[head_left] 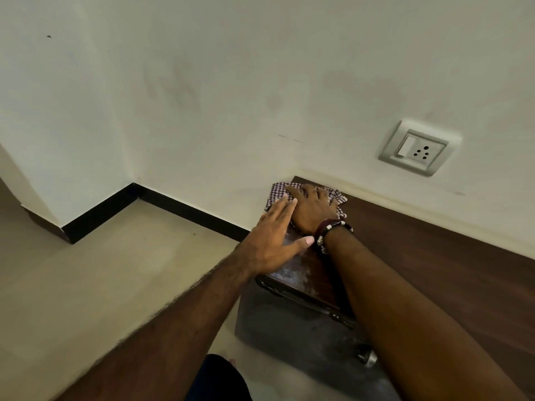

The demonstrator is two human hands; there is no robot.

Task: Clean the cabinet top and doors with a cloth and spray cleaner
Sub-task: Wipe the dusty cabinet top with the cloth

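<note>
While no writing shows | right hand (314, 208) lies flat on checked cloth (278, 193) at cabinet top (301, 273) far corner | left hand (273, 241) beside it, fingers straight, resting on the top

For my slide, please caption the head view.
Right hand presses checked cloth on cabinet top; left hand alongside.

A pale cream wall (260, 82) fills most of what I see, smudged with faint grey marks and one small dark speck high on the left. A white socket plate (419, 147) with a switch sits low on the right. Along the foot of the wall runs a black skirting (185, 208), turning a corner on the left. The floor (101, 270) is smooth beige tile. The light is soft and even, with no hard shadows.
</note>
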